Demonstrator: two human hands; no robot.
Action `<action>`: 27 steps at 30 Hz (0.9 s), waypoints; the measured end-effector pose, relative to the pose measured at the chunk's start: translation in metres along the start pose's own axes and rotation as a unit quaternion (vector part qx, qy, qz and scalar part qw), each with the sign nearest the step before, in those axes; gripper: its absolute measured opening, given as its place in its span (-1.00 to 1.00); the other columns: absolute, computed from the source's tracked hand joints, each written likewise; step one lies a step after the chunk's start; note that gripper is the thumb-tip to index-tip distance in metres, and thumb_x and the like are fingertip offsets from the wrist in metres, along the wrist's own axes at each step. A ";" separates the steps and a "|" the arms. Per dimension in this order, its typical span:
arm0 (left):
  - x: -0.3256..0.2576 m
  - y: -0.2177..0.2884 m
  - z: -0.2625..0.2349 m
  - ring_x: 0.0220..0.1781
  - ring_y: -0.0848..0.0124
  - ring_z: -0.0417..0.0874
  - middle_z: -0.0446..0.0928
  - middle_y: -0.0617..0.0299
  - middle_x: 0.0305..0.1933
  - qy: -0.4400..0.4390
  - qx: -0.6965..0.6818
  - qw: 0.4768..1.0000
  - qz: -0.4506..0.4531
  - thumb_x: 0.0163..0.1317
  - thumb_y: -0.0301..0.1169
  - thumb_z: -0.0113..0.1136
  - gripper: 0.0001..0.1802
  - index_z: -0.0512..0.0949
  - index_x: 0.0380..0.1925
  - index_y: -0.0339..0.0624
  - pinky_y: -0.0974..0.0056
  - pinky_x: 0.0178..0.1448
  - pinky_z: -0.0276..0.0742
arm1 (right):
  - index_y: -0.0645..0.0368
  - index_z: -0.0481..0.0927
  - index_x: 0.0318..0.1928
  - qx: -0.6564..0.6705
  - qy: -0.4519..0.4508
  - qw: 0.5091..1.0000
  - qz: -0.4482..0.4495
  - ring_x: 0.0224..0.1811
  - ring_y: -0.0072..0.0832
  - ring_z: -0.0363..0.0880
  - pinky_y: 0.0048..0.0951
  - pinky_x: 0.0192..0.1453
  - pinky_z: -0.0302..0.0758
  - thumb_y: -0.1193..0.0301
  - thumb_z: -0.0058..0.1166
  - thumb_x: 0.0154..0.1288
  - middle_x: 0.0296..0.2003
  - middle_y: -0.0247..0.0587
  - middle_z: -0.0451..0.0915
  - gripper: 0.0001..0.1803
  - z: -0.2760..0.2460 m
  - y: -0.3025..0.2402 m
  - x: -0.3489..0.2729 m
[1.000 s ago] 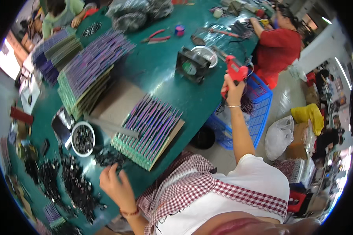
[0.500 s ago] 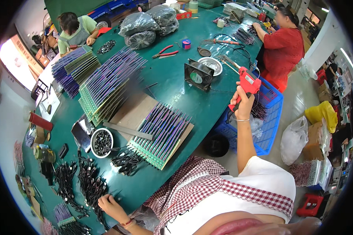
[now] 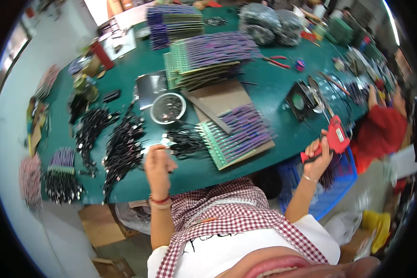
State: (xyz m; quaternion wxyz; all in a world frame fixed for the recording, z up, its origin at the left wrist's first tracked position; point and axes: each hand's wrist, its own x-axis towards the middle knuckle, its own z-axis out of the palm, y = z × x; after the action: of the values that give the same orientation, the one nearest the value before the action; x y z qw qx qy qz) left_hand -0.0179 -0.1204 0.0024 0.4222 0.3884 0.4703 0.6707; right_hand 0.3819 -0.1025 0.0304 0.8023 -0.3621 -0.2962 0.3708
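Observation:
My right hand (image 3: 319, 160) is wrapped round the handle of a red soldering gun (image 3: 339, 135), whose metal tip points away over the table edge. My left hand (image 3: 158, 169) is raised at the near side of the table with its fingers curled in; whatever they pinch, if anything, is too blurred to make out. It sits between a long heap of black cables (image 3: 123, 150) on its left and a smaller black cable bundle (image 3: 186, 144) on its right. Beyond that bundle lies a green circuit board panel (image 3: 213, 143) with rows of purple-and-black wires, crossed by a flat metal bar (image 3: 211, 113).
A white bowl (image 3: 184, 112) of small dark parts stands behind the cables. Further back rise stacked wired panels (image 3: 208, 53), grey plastic bags (image 3: 260, 23) and red-handled pliers (image 3: 278, 61). A small black fan (image 3: 299, 103) is near the gun; a blue crate (image 3: 350, 173) stands below.
My view has swung left. My left hand has come off the long cable heap, moved right and curled its fingers. The soldering gun stays in my right hand, now lower and nearer.

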 end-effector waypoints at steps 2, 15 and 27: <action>-0.012 -0.004 0.021 -0.67 0.60 0.32 0.42 0.28 -0.56 -0.035 -0.017 0.997 -0.060 0.38 -0.48 -0.08 -0.89 0.42 -0.33 -0.24 0.48 -0.55 0.34 | 0.28 0.38 0.07 0.020 -0.017 0.998 0.050 -0.73 -0.64 0.23 -0.57 -0.65 0.28 0.46 0.00 0.34 -0.65 -0.35 0.35 -0.68 0.023 -0.002 -0.014; -0.023 0.021 0.088 -0.56 0.49 0.47 0.44 0.10 -0.55 -0.200 0.283 0.927 0.142 0.11 -0.59 0.13 -0.96 0.47 -0.48 -0.33 0.38 -0.44 0.38 | 0.27 0.47 0.01 -0.252 -0.277 0.906 0.198 -0.32 -0.57 0.53 -0.53 -0.27 0.48 0.56 0.25 0.09 -0.30 -0.28 0.57 -0.57 0.138 0.044 -0.077; -0.020 0.008 0.075 -0.60 0.35 0.56 0.58 0.13 -0.53 -0.173 0.307 0.934 0.058 0.09 -0.49 0.22 -0.90 0.52 -0.40 -0.27 0.34 -0.51 0.41 | 0.32 0.40 0.10 -0.160 -0.367 0.877 0.266 -0.23 -0.49 0.61 -0.56 -0.20 0.52 0.60 0.19 0.13 -0.24 -0.11 0.64 -0.51 0.132 0.069 -0.070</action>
State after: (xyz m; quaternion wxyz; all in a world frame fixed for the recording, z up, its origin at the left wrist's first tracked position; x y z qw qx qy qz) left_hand 0.0561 -0.1181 0.0270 0.3174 0.6359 0.5495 0.4392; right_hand 0.2187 -0.0795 0.0346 0.4383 -0.3890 -0.5172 0.6238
